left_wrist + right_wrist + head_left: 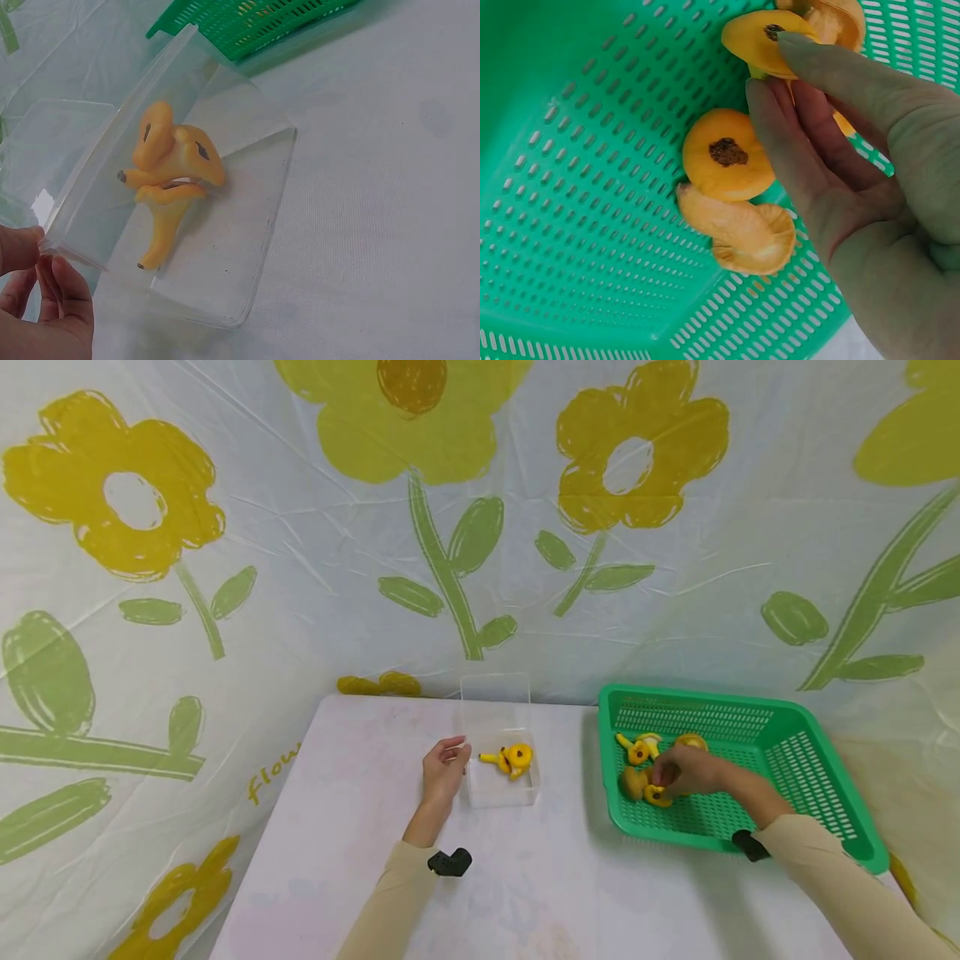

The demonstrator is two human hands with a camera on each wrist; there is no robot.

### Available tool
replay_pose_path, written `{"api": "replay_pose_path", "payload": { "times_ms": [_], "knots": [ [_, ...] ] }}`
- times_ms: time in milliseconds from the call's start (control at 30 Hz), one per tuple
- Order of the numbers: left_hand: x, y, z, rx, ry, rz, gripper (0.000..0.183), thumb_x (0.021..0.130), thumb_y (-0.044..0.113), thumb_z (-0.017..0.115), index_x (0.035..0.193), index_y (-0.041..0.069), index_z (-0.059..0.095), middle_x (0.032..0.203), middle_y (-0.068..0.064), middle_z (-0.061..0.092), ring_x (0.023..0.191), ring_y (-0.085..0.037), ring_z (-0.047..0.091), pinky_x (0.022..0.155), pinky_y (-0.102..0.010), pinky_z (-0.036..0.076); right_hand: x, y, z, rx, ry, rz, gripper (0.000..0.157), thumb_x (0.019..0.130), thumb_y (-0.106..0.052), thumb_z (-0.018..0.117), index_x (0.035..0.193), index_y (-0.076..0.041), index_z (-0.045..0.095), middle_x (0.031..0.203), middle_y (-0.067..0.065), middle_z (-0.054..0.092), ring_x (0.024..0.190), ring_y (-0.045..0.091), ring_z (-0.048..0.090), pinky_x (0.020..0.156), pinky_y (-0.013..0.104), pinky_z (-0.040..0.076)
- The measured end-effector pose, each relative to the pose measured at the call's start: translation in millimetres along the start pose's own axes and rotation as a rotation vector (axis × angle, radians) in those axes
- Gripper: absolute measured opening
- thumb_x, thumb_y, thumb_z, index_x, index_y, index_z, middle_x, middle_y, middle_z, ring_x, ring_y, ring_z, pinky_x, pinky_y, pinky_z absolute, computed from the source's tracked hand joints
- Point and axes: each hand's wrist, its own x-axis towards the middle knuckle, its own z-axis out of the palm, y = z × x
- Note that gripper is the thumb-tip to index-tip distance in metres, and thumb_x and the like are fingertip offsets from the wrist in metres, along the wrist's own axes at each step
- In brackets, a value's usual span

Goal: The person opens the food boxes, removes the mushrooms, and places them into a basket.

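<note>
mushrooms point(519, 755) lie in a box point(491, 792) at six o'clock in the head view, others in a basket point(693, 714) at four. in the left wrist view, the left hand point(49, 315) pinches the box's corner at eight o'clock. in the right wrist view, the right hand point(885, 210) pinches one mushroom point(754, 41) at one o'clock.

- The left hand point(444, 768) and the right hand point(684, 771) are both bare, fingers and thumbs uncovered.
- The left sleeve point(388, 902) is long, plain beige cloth, lightly creased, reaching down the forearm.
- The right sleeve point(847, 885) is the same plain beige, with soft folds near its end.
- The left wrist camera point(452, 862) is small, black and angular, bent like an elbow.
- The right wrist camera point(750, 846) is black too, compact beside the sleeve's end; finer details are too small to tell.
</note>
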Motion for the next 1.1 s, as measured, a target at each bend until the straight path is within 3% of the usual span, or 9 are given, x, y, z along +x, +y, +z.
{"api": "replay_pose_path", "payload": {
  "times_ms": [200,433,700,867,1100],
  "knots": [
    [0.8,-0.6,0.4,0.005,0.004,0.001,0.03,0.097,0.012,0.071,0.123,-0.004,0.068,0.101,-0.018,0.067,0.076,-0.011,0.054,0.062,-0.018,0.047,1.2,0.8,-0.6,0.017,-0.015,-0.002,0.012,0.088,0.004,0.074,0.097,0.004,0.067,0.094,0.012,0.067,0.085,0.026,0.064,0.072,0.032,0.057],
    [0.0,-0.5,0.7,0.02,0.008,0.01,0.029,0.097,0.011,0.071,0.122,-0.003,0.068,0.1,-0.015,0.068,0.075,-0.01,0.055,0.062,-0.018,0.047,1.5,-3.2,-8.2,-0.019,0.084,-0.15,0.003,0.096,0.003,0.067,0.098,0.003,0.069,0.093,0.012,0.07,0.085,0.022,0.067,0.072,0.028,0.056],
    [-1.5,0.4,0.5,0.009,0.001,0.011,0.031,0.098,0.012,0.071,0.124,-0.003,0.068,0.106,-0.021,0.068,0.076,-0.009,0.055,0.063,-0.017,0.047,9.4,-36.8,-11.1,0.017,0.179,-0.135,0.01,0.1,0.0,0.063,0.107,0.003,0.069,0.101,0.01,0.07,0.092,0.026,0.068,0.079,0.03,0.057],
    [-1.3,0.8,0.7,0.006,-0.001,0.011,0.03,0.098,0.011,0.071,0.123,-0.004,0.067,0.102,-0.018,0.067,0.076,-0.01,0.055,0.063,-0.017,0.047,19.5,-51.8,-9.5,0.03,0.249,-0.132,0.011,0.101,-0.003,0.063,0.11,0.0,0.069,0.102,0.003,0.07,0.091,0.018,0.067,0.077,0.029,0.057],
    [1.8,-1.1,-0.3,0.008,0.001,0.001,0.026,0.097,0.01,0.07,0.121,-0.001,0.069,0.097,-0.011,0.067,0.079,-0.013,0.056,0.064,-0.018,0.048,39.9,-73.0,-4.3,0.093,0.33,-0.141,0.015,0.102,-0.007,0.062,0.113,0.001,0.068,0.108,0.012,0.07,0.097,0.029,0.067,0.079,0.026,0.056]
  ]
}}
